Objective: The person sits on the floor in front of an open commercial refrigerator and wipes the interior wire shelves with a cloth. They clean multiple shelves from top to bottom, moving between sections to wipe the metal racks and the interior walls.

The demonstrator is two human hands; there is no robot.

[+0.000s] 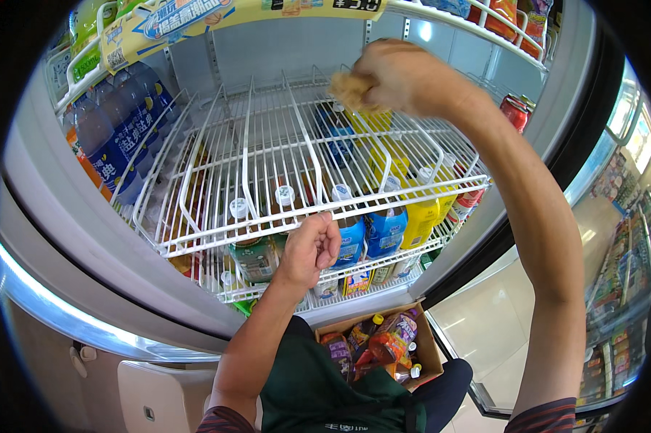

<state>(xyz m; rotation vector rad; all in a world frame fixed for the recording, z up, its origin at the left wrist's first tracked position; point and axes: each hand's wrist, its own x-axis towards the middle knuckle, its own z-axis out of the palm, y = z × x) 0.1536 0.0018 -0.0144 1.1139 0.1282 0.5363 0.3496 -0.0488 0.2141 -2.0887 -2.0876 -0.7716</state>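
A white wire shelf (pixel 271 157) inside an upright drinks cooler spans the middle of the view, with no bottles on its central part. My left hand (pixel 313 246) is at its front rail, fingers curled against the wire. My right hand (pixel 398 76), blurred, is above the back right of the shelf and grips a crumpled tan cloth (pixel 352 89). Whether the cloth touches the wires, I cannot tell. Under the shelf stand blue-labelled bottles (pixel 386 230), yellow bottles (pixel 420 222) and a green-labelled bottle (pixel 255 257).
Large blue-labelled bottles (pixel 114 130) stand at the left, red cans (pixel 514 112) at the right. A price strip (pixel 238 21) edges the shelf above. An open cardboard box (pixel 432 346) of bottles sits low before me. The cooler's glass door (pixel 488 395) stands open at the right.
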